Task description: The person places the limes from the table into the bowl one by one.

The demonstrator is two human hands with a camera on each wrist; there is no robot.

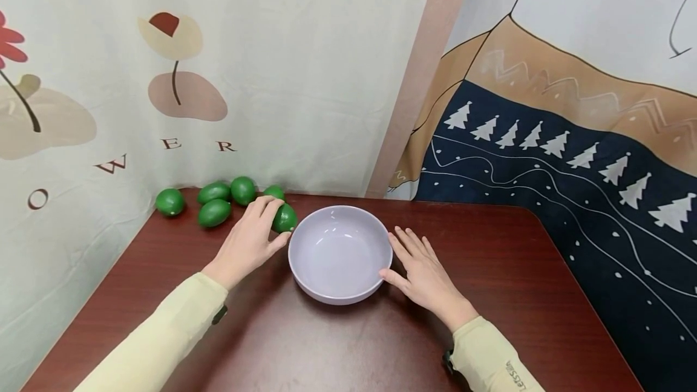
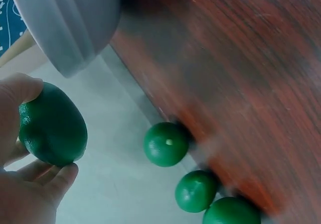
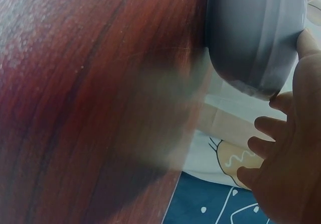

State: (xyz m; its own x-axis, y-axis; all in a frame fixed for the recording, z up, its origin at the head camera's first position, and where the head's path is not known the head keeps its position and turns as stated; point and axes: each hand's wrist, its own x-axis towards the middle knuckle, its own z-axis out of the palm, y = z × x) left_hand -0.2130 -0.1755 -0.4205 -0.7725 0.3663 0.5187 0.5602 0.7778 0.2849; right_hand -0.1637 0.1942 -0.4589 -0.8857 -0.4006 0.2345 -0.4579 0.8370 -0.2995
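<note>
At the far left of the surface (image 1: 490, 271), one lime (image 1: 170, 202) sat by itself near the corner. To its right lay a pair, the far lime (image 1: 214, 192) just behind the near lime (image 1: 214, 213), then a rounder lime (image 1: 242, 190). Another, the partly hidden lime (image 1: 274, 192), showed beyond the left hand (image 1: 247, 244). They lined the far edge beside the curtain (image 1: 305, 77), which seemed to leave the nearer part free for working.

The left hand's grip was closed on the held lime (image 1: 284, 218), thumb on one side and fingertips on the other, a pinch that probably suited a smooth, rounded thing. This lime was just left of the bowl (image 1: 337, 259); whether it had fully left the surface was hard to judge from these angles.

The pale purple bowl stood upright between the hands, within reach of both, with nothing in it. At its right side the right hand (image 1: 427, 280) had its fingers spread, grasping nothing, thumb and forefinger touching the rim, seemingly to steady it.

As for writing, the curtain at left bore the separate red-brown capitals "O", "W", "E" and "R". On the right sleeve (image 1: 492, 352) ran small dark lettering, slanted away, perhaps beginning "Lets". No label was visible on the limes or bowl.
</note>
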